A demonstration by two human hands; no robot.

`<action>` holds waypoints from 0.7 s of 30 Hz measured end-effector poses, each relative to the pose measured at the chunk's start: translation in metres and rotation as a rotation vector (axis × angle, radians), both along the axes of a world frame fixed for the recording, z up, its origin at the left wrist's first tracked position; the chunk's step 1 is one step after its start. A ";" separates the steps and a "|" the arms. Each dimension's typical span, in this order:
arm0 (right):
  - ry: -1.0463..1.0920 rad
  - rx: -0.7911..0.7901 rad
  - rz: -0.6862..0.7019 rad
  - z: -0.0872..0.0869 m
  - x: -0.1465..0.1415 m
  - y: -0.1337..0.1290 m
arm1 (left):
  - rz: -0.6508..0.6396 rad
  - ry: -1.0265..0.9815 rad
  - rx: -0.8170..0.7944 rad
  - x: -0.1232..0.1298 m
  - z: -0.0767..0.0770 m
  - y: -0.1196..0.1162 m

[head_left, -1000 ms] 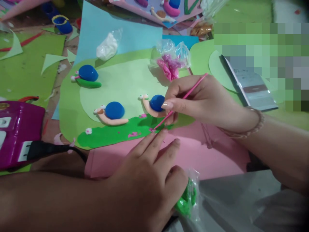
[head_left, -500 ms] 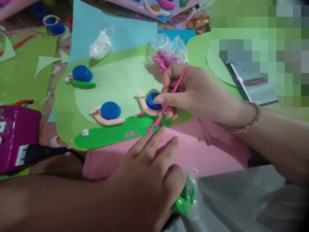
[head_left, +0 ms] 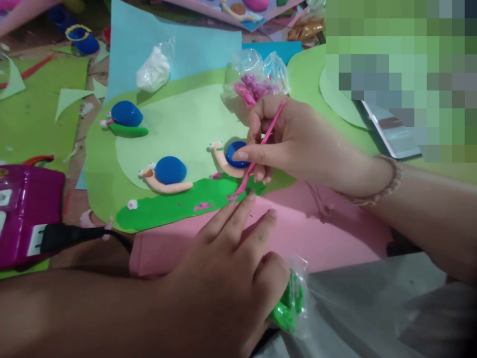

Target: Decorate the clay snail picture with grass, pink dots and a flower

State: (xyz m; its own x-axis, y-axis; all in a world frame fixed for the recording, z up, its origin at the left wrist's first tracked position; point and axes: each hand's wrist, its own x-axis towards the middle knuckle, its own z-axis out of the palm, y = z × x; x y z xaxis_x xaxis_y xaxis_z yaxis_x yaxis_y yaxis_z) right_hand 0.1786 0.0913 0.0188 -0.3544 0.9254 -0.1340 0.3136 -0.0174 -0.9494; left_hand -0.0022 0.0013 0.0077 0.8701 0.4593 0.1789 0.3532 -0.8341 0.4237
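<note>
From here I see the right hand (head_left: pixel 298 139) pinching a slim pink plastic tool (head_left: pixel 249 172), its tip at the flat green clay strip (head_left: pixel 167 209) along the olive-green paper sheet's (head_left: pixel 101 166) near edge; the left hand (head_left: pixel 236 248) lies palm-down, fingers loosely spread. The tool stands steeper than a second ago.

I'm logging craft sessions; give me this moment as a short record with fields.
Right hand: pinches the pink tool, tip at the green strip
Left hand: fingertips at the strip's lower edge; bag of green clay beside it, hold unclear
Blue-shelled snails: three
Beyond the right hand: bag of pink clay
Far side: bag of white clay
Left edge: purple box, black plug
</note>
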 end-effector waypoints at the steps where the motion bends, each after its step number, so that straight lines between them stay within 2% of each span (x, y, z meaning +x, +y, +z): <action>1: -0.009 0.012 -0.008 0.000 0.000 0.000 | -0.004 0.003 0.000 0.000 0.000 0.000; 21: 0.006 -0.074 -0.016 0.007 0.002 0.004 | -0.025 0.048 -0.037 -0.001 0.003 0.001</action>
State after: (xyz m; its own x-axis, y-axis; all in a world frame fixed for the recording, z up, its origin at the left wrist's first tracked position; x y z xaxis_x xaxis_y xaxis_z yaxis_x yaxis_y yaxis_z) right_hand 0.1801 0.0951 0.0258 -0.3408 0.9187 -0.1997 0.3066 -0.0922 -0.9474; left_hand -0.0029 0.0027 0.0106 0.8884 0.4431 0.1204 0.3532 -0.8270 0.4375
